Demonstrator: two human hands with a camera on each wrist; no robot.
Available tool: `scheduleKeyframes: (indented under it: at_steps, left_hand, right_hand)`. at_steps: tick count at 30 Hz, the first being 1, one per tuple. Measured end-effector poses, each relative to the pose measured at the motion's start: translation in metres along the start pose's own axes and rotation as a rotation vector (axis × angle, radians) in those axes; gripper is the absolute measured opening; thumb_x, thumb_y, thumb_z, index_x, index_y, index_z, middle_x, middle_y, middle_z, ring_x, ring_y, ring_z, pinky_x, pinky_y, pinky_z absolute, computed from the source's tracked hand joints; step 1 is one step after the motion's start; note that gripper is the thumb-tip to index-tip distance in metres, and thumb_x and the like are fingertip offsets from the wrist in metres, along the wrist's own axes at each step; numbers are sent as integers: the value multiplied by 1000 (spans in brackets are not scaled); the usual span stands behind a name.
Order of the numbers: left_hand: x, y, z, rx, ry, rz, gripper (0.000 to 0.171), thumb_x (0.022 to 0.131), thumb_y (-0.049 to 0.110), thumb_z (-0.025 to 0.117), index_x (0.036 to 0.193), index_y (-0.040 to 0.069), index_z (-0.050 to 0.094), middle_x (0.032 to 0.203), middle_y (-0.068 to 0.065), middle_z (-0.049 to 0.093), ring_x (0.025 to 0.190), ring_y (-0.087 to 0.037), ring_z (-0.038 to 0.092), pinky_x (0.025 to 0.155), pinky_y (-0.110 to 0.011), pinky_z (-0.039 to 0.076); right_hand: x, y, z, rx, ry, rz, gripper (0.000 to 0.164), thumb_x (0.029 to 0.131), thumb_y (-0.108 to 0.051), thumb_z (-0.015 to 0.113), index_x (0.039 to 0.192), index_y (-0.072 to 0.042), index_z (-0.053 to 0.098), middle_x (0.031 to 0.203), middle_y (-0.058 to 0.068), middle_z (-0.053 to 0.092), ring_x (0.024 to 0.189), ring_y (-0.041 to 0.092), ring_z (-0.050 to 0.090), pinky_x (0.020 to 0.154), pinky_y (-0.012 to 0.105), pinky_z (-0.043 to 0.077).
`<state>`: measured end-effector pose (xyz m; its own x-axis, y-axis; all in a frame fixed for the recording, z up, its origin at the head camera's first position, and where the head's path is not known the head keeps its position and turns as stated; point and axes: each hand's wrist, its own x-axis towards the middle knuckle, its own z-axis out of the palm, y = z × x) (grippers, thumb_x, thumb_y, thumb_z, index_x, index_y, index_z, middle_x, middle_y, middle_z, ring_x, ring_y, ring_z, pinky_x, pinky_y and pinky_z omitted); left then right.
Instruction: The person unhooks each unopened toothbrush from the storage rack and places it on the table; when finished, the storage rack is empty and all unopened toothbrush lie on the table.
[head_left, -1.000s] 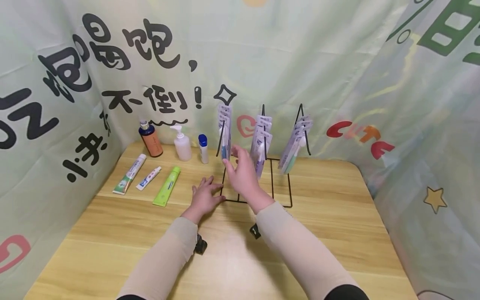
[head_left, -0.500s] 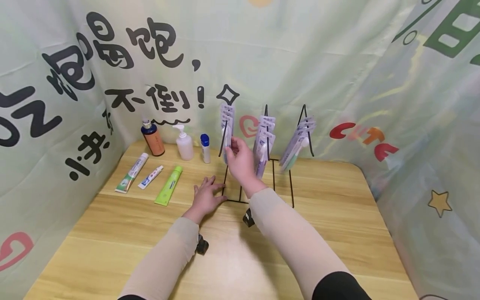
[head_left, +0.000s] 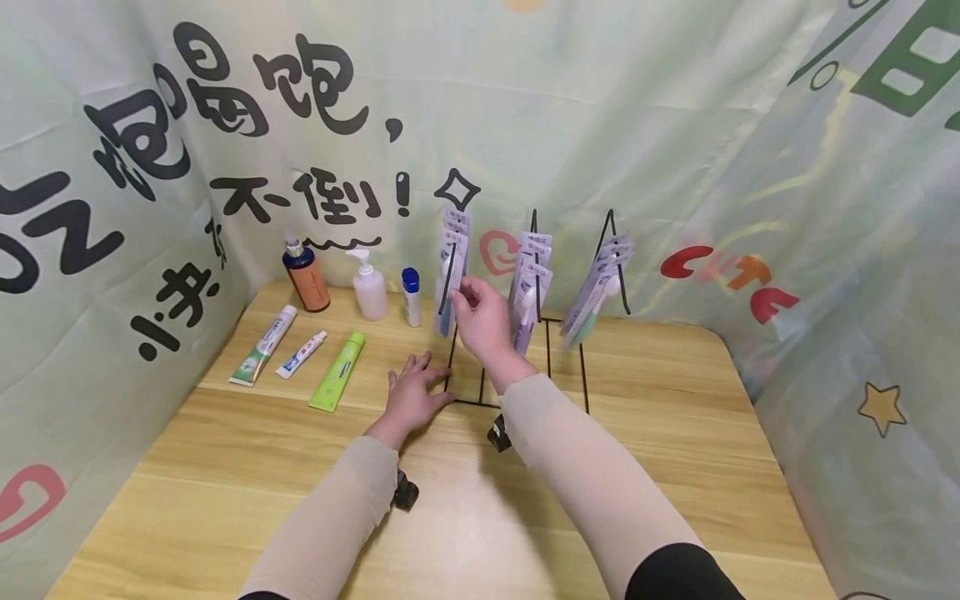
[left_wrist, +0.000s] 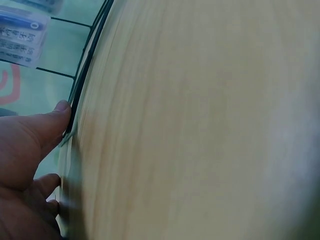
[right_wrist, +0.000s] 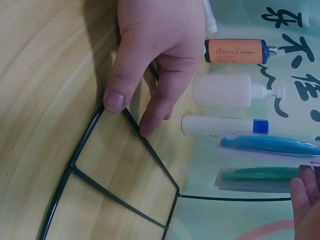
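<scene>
A black wire display rack (head_left: 468, 403) stands on the table, with packaged toothbrushes hanging in three rows. My right hand (head_left: 483, 321) is at the left row, thumb and index finger pinching the edge of a toothbrush pack (head_left: 459, 260). In the right wrist view my right hand's fingers (right_wrist: 299, 192) meet the end of a pack with a green handle (right_wrist: 262, 173), beside one with a blue handle (right_wrist: 270, 145). My left hand (head_left: 411, 396) rests at the rack's front left corner, fingers spread. Its thumb (left_wrist: 55, 117) presses the base wire in the left wrist view.
Toothbrush packs also hang in the middle row (head_left: 531, 279) and right row (head_left: 596, 287). Left of the rack stand an orange-labelled bottle (head_left: 307, 279), a pump bottle (head_left: 369, 292) and a blue-capped bottle (head_left: 412, 304). Three tubes lie before them, the nearest a green tube (head_left: 337, 373).
My right hand has closed from spread fingers to a pinch at the left row's front pack, which now hangs tilted. My left hand has stayed on the rack's corner.
</scene>
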<state>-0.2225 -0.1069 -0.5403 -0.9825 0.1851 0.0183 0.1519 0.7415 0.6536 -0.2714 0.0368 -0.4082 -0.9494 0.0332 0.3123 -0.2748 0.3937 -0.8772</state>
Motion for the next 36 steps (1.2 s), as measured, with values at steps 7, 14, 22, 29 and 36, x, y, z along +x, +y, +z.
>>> scheduleKeyframes:
  at_steps: [7, 14, 22, 29, 36]
  left_hand:
    - [1, -1, 2, -6, 1, -10, 51, 94, 34, 81, 139, 12, 71, 168, -23, 35, 158, -49, 17, 118, -80, 0]
    - [-1, 4, 1, -19, -6, -22, 52, 95, 34, 81, 141, 11, 70, 169, -22, 33, 159, -48, 15, 119, -78, -2]
    - [-2, 4, 1, -14, -1, -25, 53, 95, 33, 81, 141, 10, 69, 169, -22, 32, 159, -48, 16, 119, -78, -2]
    - [-2, 2, 3, -33, -1, -16, 52, 95, 31, 81, 141, 11, 69, 170, -22, 31, 159, -48, 14, 119, -77, -4]
    - [-3, 0, 6, -49, -1, -35, 53, 95, 32, 81, 142, 14, 68, 171, -19, 28, 160, -45, 12, 120, -74, -7]
  right_hand:
    - [-8, 3, -8, 10, 22, -50, 17, 104, -8, 68, 117, 0, 74, 102, 14, 75, 92, 26, 69, 84, 40, 59]
    - [-16, 4, -20, 8, 41, -99, 19, 105, -7, 66, 120, 2, 72, 105, 17, 76, 93, 28, 70, 83, 41, 60]
    - [-47, 9, -32, 86, 83, -208, 17, 103, -2, 66, 117, 6, 71, 103, 20, 74, 92, 32, 70, 74, 40, 63]
    - [-100, 42, -68, 122, 87, -357, 22, 95, 9, 71, 117, 7, 73, 95, 22, 75, 78, 34, 73, 70, 31, 64]
    - [-150, 84, -140, 68, 119, -282, 28, 85, 19, 75, 111, 7, 75, 84, 20, 74, 74, 11, 71, 69, 20, 61]
